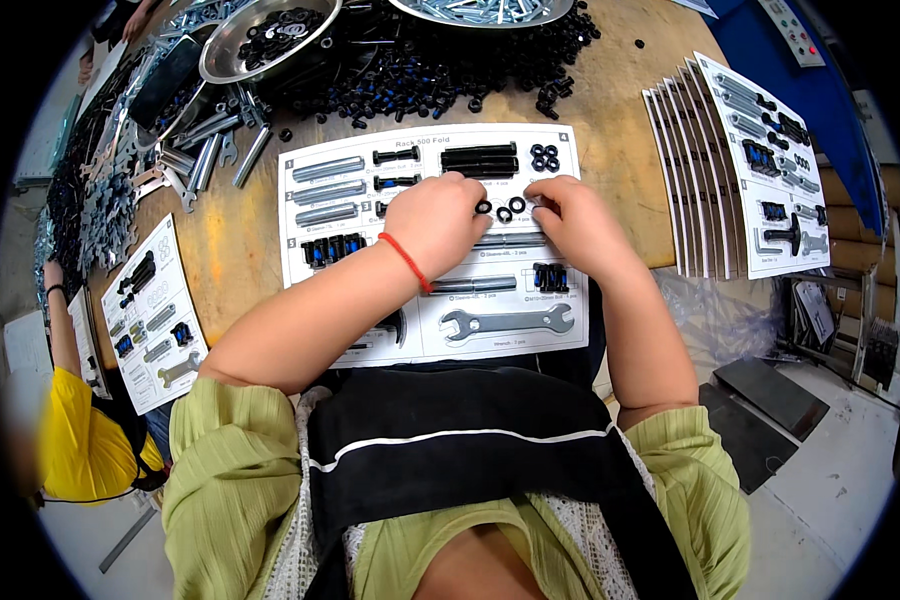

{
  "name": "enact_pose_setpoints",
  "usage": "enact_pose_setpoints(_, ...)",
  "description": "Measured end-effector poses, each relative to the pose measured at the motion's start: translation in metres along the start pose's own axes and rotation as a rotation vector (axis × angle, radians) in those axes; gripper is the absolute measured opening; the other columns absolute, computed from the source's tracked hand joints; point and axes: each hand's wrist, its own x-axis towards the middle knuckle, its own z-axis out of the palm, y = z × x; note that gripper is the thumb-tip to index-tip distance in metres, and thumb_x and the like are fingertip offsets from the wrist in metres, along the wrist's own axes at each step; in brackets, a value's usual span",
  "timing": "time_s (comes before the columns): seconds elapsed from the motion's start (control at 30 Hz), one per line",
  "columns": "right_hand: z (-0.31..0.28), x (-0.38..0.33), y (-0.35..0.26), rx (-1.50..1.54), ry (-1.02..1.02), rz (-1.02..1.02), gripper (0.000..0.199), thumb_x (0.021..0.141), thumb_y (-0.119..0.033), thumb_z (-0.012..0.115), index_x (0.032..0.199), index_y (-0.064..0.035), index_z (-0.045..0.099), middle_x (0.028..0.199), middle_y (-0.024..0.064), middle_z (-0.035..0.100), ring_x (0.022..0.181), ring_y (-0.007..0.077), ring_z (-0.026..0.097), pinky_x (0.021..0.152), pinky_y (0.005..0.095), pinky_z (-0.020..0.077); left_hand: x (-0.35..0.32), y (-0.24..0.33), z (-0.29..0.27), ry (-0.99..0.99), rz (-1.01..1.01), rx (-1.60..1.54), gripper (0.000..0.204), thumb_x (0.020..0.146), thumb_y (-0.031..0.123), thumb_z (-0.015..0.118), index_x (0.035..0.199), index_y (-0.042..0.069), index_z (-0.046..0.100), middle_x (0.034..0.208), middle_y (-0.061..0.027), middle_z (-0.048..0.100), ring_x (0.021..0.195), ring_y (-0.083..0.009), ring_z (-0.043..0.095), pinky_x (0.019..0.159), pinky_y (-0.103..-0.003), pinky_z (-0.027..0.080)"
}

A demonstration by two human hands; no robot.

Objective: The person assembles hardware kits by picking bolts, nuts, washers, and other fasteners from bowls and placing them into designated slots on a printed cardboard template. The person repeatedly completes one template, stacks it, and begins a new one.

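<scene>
Black washers: three small rings (501,209) lie on the sheet at centre frame, in the gap between the two hands.
Left hand (438,222): knuckles up, fingers curled down onto the sheet, fingertips touching or just beside the leftmost ring; whether it pinches anything cannot be told. A red cord circles its wrist.
Right hand (573,222): also palm down with curled fingers, tips just right of the rings; its hold, if any, is hidden.
Layout sheet (370,260): white printed card with outlined spaces, lying on the wooden table (620,160) in mid-frame; silver sleeves, black bolts and blue-tipped screws sit in its spaces.
Wrench (507,321): flat silver spanner at the sheet's lower edge.
Stack of sheets (760,170): fanned at upper right, the top one filled.
Metal bowl (260,40): upper left, holding black parts, loose black screws heaped beside it.
Second sheet (155,315): lower left, near a person in yellow.
</scene>
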Motion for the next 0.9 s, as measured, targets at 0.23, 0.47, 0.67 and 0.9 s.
enact_pose_setpoints(0.23, 0.0, -0.029, -0.004, -0.186, 0.209, -0.25, 0.024, 0.081, -0.012, 0.068, 0.105, -0.0071, 0.069, 0.118, 0.0149, 0.06, 0.114, 0.0348, 0.054, 0.095, 0.0429, 0.045, -0.041, 0.002, -0.005, 0.175, 0.189, 0.037, 0.046, 0.075, 0.028, 0.077, 0.116, 0.01, 0.065, 0.13, -0.0157, 0.053, 0.123, -0.0362, 0.048, 0.098, -0.046, 0.043)
enact_pose_setpoints(0.47, 0.019, -0.042, -0.006, -0.344, 0.135, -0.253, 0.029, 0.086, -0.026, 0.067, 0.114, -0.0181, 0.07, 0.15, 0.0161, 0.036, 0.138, 0.0436, 0.027, 0.108, 0.0586, 0.0261, -0.044, 0.013, 0.01, 0.163, 0.205, 0.108, 0.058, 0.077, 0.04, 0.076, 0.127, 0.014, 0.061, 0.148, -0.0187, 0.037, 0.141, -0.0407, 0.026, 0.112, -0.054, 0.027)
enact_pose_setpoints(0.67, 0.021, -0.033, 0.002, -0.39, 0.205, -0.224, 0.033, 0.088, -0.027, 0.065, 0.119, -0.0193, 0.068, 0.15, 0.0171, 0.036, 0.139, 0.044, 0.027, 0.109, 0.0591, 0.0238, -0.04, 0.017, 0.016, 0.104, 0.173, 0.151, 0.062, 0.077, 0.048, 0.074, 0.128, 0.016, 0.06, 0.149, -0.0192, 0.035, 0.142, -0.0412, 0.025, 0.114, -0.058, 0.022)
enact_pose_setpoints(0.9, 0.018, -0.038, 0.001, -0.388, 0.207, -0.211, 0.03, 0.088, -0.029, 0.064, 0.115, -0.0188, 0.071, 0.148, 0.018, 0.039, 0.139, 0.0443, 0.027, 0.109, 0.0592, 0.0212, -0.037, 0.021, 0.013, 0.12, 0.183, 0.142, 0.063, 0.077, 0.052, 0.072, 0.126, 0.013, 0.062, 0.15, -0.0192, 0.035, 0.143, -0.04, 0.024, 0.114, -0.059, 0.021)
